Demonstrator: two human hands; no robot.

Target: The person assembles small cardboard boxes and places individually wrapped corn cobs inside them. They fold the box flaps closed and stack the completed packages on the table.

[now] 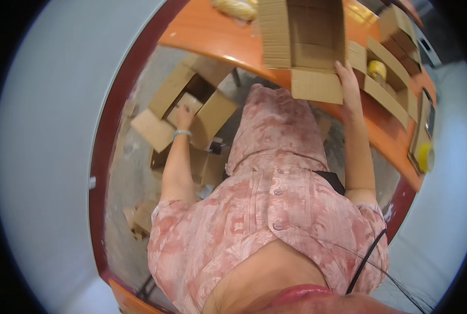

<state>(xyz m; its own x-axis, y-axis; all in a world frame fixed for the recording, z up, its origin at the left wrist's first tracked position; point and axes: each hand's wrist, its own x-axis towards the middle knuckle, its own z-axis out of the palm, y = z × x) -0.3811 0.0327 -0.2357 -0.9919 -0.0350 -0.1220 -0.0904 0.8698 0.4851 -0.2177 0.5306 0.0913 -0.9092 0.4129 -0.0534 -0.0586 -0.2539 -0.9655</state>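
Observation:
My right hand (349, 86) grips the near right edge of an open cardboard box (317, 83), which stands tilted at the table's edge with its inside facing me. No contents show in the part I see. Low on the left, my left hand (184, 116) reaches into a larger open cardboard box (166, 90) with its flaps spread. Its fingers are closed on a small tan box (192, 102) inside. Their tips are partly hidden.
The orange table (207, 34) holds an open box (388, 99) with a yellow roll (377, 70) inside, another cardboard box (399, 36) and a yellow tape roll (426, 158). More cardboard boxes (163, 159) stand on the floor at left, beside a pale wall (50, 131).

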